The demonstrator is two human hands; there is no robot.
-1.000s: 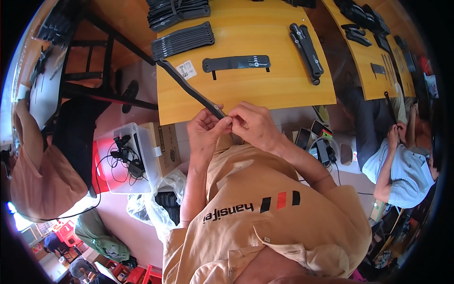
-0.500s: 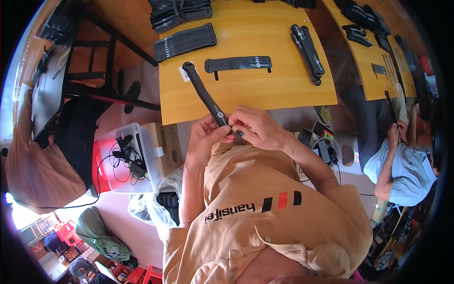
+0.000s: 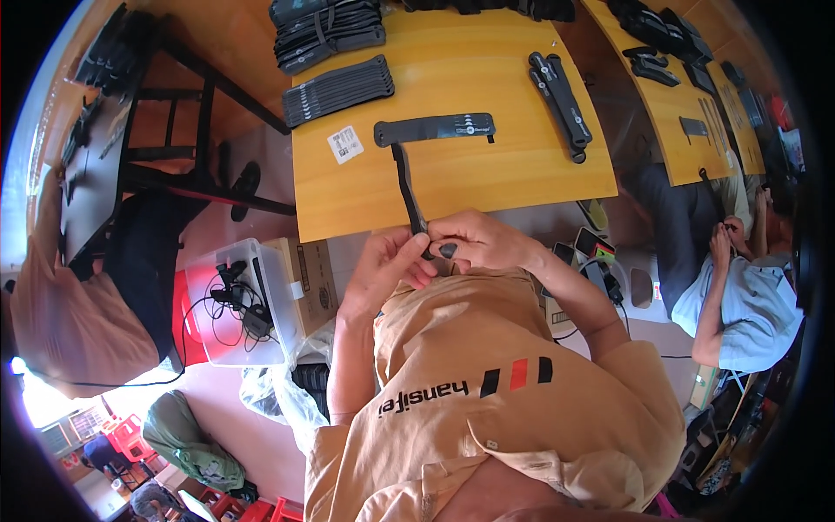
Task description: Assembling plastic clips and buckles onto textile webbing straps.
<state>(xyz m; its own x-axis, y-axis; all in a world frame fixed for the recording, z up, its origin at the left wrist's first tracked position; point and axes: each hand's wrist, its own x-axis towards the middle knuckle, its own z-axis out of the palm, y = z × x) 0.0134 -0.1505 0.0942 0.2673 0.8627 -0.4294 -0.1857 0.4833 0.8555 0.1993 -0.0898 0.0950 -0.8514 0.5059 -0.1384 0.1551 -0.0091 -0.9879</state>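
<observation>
In front of my waist, just off the table's near edge, a narrow black strap (image 3: 406, 189) is held edge-on, its far end rising over the table. My left hand (image 3: 389, 264) pinches it near its close end between thumb and fingers. Fingers of my right hand (image 3: 487, 246) are closed on the same end. A small dark rounded piece (image 3: 448, 250) shows at the right fingers; whether it belongs to the strap is unclear. Beyond, a flat dark strap with pale print (image 3: 439, 129) lies crosswise on the yellow wooden table (image 3: 513, 178).
A white label sheet (image 3: 345, 144) lies left of the flat strap. Stacked straps (image 3: 339, 90) and a bound bundle (image 3: 326, 36) sit far left; several straps (image 3: 561, 106) lie right. Below left stand a clear bin with cables (image 3: 283, 335) and a cardboard box (image 3: 317, 287). Other people sit both sides.
The held strap has turned from showing its broad printed face to edge-on, and its far end has swung right, uncovering the label sheet. Both hands stay close together.
</observation>
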